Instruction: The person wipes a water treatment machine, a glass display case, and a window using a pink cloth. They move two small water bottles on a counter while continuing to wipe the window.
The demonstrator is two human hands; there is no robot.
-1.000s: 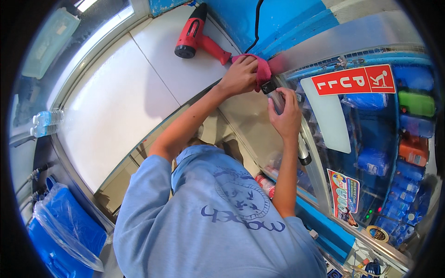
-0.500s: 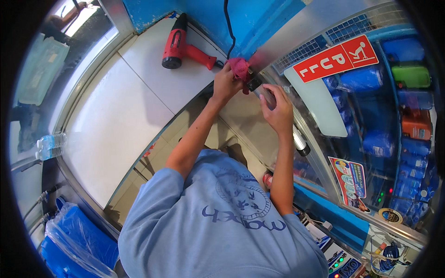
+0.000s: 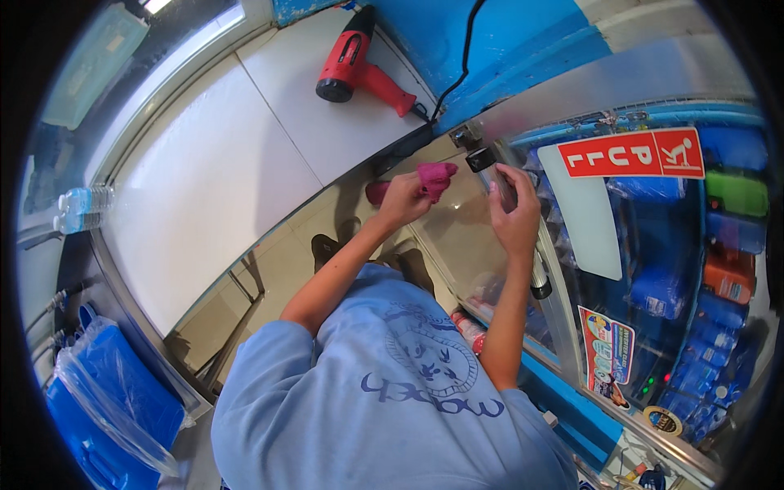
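My left hand (image 3: 403, 201) is closed round a bunched pink cloth (image 3: 439, 178), held a little to the left of a door handle. The handle is a shiny metal tube (image 3: 503, 193) with black ends, mounted along the frame of a glass door. My right hand (image 3: 518, 214) grips this tube just below its upper black end (image 3: 480, 158), thumb on one side and fingers on the other. Part of the tube is hidden behind my right hand and forearm, and its lower black end shows beyond them.
A red and black heat gun (image 3: 353, 64) lies on the white counter (image 3: 204, 155), its black cord (image 3: 467, 57) running up the blue wall. Behind the glass door (image 3: 600, 229) are blue, green and orange containers. Water bottles (image 3: 82, 209) stand at left, above a plastic-wrapped blue container (image 3: 122, 392).
My left hand has drawn the pink cloth away from the handle's upper black end, down and to the left. My right hand stays on the tube. The whole view has shifted.
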